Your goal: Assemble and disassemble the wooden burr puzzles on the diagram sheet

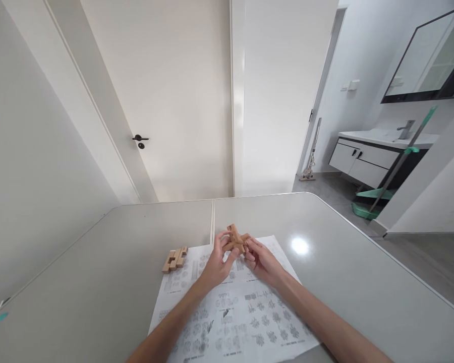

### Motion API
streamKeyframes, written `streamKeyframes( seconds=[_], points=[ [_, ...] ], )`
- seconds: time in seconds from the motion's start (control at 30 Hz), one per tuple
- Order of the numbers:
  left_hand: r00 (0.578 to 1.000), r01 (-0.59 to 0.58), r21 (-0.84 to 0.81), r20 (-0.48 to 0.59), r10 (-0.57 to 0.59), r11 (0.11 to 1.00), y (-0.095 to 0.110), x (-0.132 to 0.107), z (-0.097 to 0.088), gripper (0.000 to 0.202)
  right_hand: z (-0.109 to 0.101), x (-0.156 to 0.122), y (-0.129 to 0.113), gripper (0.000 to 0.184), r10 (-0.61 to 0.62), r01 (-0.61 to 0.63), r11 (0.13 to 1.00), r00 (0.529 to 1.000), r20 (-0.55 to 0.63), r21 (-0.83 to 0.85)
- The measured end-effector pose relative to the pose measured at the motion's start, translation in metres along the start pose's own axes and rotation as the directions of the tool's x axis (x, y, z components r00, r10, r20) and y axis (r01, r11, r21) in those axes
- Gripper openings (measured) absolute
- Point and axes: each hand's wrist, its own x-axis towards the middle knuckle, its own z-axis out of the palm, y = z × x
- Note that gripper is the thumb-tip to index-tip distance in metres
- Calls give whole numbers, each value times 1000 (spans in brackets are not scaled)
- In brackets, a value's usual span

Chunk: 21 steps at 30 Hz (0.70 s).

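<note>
Between my two hands, a little above the paper, is a wooden burr puzzle (235,242) of several notched sticks crossing one another. My left hand (220,259) grips it from the left, thumb below and fingers behind. From the right, my right hand (263,259) pinches the end of one stick, its other fingers curled in. Beneath both hands lies a large printed instruction sheet (227,302) with rows of small grey diagrams; its small print is too blurred to read. Several loose notched wooden pieces (175,259) lie side by side at the sheet's upper left edge.
The grey table (98,282) has a seam running to its far edge and a bright light reflection at right. Behind it stands a white door (181,101) with a black handle. At right are a washbasin cabinet (366,156), a mop (313,151) and a green dustpan (365,209).
</note>
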Motion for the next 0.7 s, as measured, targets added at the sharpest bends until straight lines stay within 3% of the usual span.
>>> streamKeyframes(
  seconds=[0.1, 0.3, 0.7],
  points=[
    [999, 25, -18, 25, -24, 1000, 1, 2, -3, 64, 1, -1, -3, 34, 2, -2, 1000, 1000, 9, -31],
    [993, 50, 93, 106, -60, 994, 1, 3, -10, 64, -1, -3, -3, 31, 17, -15, 999, 998, 60, -36],
    [993, 72, 175, 81, -88, 982, 6, 3, -13, 67, 0, -2, 0, 30, 44, -43, 999, 996, 74, -13]
  ],
)
